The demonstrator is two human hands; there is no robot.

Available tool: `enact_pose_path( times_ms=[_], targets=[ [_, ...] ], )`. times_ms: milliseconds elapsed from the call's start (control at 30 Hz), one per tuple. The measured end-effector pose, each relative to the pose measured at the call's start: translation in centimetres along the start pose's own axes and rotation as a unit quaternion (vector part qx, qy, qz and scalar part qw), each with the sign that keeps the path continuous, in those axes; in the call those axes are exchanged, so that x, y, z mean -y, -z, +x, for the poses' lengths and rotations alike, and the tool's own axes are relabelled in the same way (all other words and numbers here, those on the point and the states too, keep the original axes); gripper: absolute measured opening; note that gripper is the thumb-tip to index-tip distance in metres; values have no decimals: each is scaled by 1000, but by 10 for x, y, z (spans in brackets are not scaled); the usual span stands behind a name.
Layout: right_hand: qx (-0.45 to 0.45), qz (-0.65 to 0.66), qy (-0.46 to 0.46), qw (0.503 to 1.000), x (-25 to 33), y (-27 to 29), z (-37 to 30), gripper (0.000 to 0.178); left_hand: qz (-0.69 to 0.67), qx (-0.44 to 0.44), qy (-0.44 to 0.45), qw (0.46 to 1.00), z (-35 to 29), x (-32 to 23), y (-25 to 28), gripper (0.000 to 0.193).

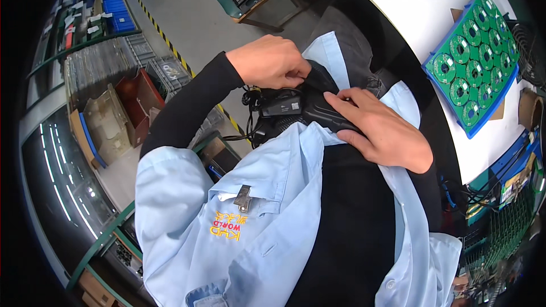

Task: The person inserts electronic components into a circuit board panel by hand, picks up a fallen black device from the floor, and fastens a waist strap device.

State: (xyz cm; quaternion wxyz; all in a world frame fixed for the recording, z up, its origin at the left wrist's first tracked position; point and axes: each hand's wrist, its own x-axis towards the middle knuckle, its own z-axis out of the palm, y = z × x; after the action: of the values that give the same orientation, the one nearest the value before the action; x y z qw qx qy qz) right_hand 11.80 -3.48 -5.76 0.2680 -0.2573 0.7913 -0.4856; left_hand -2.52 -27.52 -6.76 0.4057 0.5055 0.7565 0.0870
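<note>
So in the head view we're looking straight down our own chest, and both hands are busy on the black plastic device with a grey label panel (282,105) that sits at the waist, right where the light blue work shirt (227,204) hangs open over a black undershirt (347,216). Our left hand (270,61) is curled up, fingertips pinching the black strap or flap (319,77) at the device's top edge, so that one's closed on the strap. Our right hand (382,128) lies mostly flat, fingers stretched out and pressing on the right end of the device, not really wrapped round it. A thin black cable (248,115) loops off the device's left side. Over to the right there's a white worktable (432,5) with a blue tray of round green circuit boards (474,62) on it, well apart from the hands. On the left we see green metal shelving with boxes (102,79), and a yellow and black floor stripe (165,37) runs past it
</note>
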Motion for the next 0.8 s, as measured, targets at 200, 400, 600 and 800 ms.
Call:
enact_pose_path(
  times_ms=[200,400,600,800],
  targets=[
    [-111,-21,-42,993,12,-15,10,47,-35,-82,-7,996,-2,0,0,11],
    [-94,-6,-62,994,9,-15,17,45,-30,-61,21,997,-5,-8,1,10],
    [-26,64,-10,998,-10,7,2,41,-116,-43,11,992,-3,-9,1,11],
    [-92,79,-126,985,13,6,13,30,-135,-41,-4,990,-3,1,-4,11]
  ],
)
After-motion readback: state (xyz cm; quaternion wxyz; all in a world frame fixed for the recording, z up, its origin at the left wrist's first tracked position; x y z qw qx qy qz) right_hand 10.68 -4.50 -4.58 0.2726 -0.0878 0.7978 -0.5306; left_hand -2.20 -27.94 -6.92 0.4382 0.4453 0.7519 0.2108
